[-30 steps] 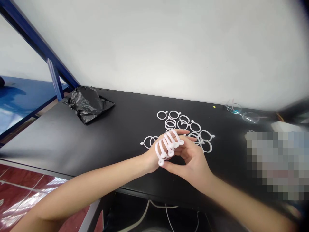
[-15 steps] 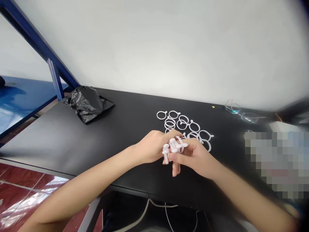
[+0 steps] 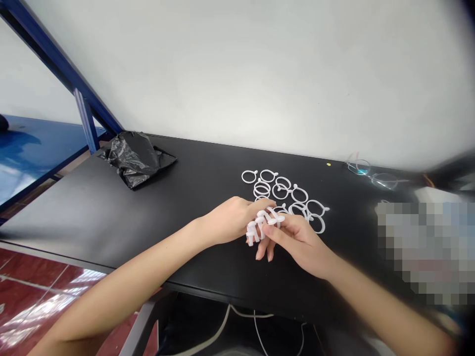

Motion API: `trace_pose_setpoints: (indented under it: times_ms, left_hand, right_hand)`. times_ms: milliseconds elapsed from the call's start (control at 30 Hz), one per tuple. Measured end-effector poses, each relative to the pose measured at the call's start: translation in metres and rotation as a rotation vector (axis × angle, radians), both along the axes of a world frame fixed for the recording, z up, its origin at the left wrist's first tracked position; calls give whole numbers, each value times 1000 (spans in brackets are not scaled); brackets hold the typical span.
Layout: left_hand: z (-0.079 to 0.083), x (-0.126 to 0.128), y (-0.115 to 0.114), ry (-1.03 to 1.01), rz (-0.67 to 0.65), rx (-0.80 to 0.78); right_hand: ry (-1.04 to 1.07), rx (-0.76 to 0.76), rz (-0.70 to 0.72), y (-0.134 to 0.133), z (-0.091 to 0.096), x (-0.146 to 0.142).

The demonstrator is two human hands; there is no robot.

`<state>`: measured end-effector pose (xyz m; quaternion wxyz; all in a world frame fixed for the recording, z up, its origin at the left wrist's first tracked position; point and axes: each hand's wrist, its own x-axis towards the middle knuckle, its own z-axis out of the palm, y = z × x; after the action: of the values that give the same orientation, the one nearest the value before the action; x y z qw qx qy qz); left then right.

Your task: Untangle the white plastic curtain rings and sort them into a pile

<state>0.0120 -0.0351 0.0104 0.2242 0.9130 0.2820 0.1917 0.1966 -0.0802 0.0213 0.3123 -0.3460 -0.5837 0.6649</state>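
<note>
Several white plastic rings with small knobs, like curtain rings (image 3: pixel 258 226), are bunched in my two hands above the black table (image 3: pixel 208 173). My left hand (image 3: pixel 237 220) is curled around the bunch from the left, some of its fingertips hanging below. From the right, my right hand (image 3: pixel 297 232) pinches the same bunch, its thumb lying against the rings. How the rings sit on the fingers is partly hidden. Just beyond my hands, more loose white rings (image 3: pixel 299 194) lie flat on the table, some overlapping.
A crumpled black plastic bag (image 3: pixel 135 158) lies at the back left. Eyeglasses (image 3: pixel 371 174) rest by the wall at the back right, near a tiny yellow scrap (image 3: pixel 328 164). A blurred-out item (image 3: pixel 426 252) is at the right. Cables (image 3: pixel 222 326) hang below the table edge.
The bunch of rings has turned and moved slightly left within my hands, and the left fingertips sit a little higher. The loose rings on the table have stayed put.
</note>
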Motion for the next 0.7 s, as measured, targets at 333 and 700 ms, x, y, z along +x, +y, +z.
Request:
trace_pose_setpoints:
  times_ms: [333,700]
  left_hand:
    - [-2,0,2,139,8,307]
    - [-2,-3,3,24,-51,104]
  right_hand:
    - [-62,-3,-11,8,1,5]
    - [-34,281,-77,-5,2,1]
